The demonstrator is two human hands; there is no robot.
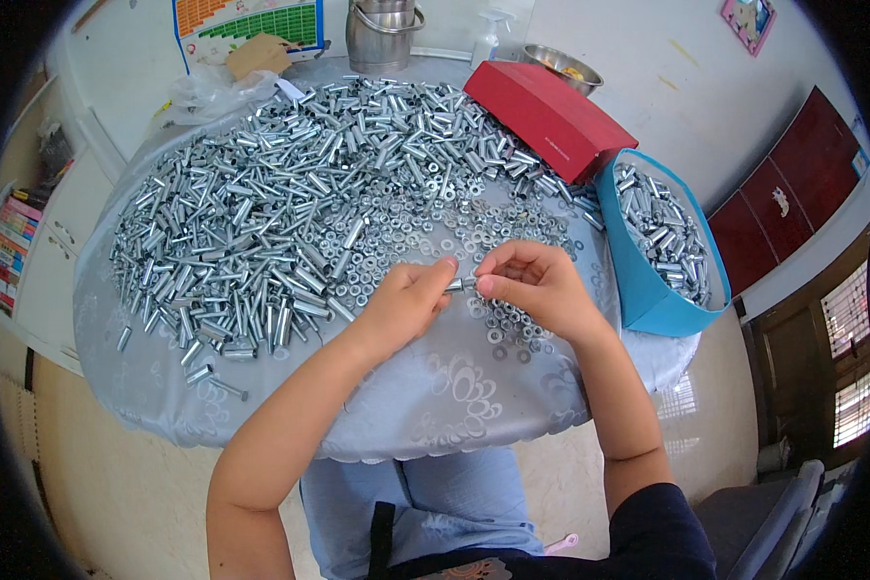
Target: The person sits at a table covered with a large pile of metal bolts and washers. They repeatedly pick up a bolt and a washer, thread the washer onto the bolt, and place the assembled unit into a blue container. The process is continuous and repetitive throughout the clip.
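Note:
Near the front middle of the table, my left hand [414, 307] is closed around a silver expansion bolt [460, 285], with only its end showing past the fingers. Thumb and forefinger of my right hand [539, 288] pinch at that protruding end; whether a small nut or washer is between them is hidden. Loose nuts and washers [514, 224] lie scattered just beyond and beneath both hands. A large heap of metal sleeves and bolts [251, 217] spreads over the left and far parts of the table.
A blue bin [636, 290] full of assembled-looking metal pieces stands at the right edge. Behind it rests a red box [551, 116]. Along the back are a steel pot [381, 39], a metal bowl [590, 85], a spray bottle [487, 43] and a clear plastic bag [217, 95].

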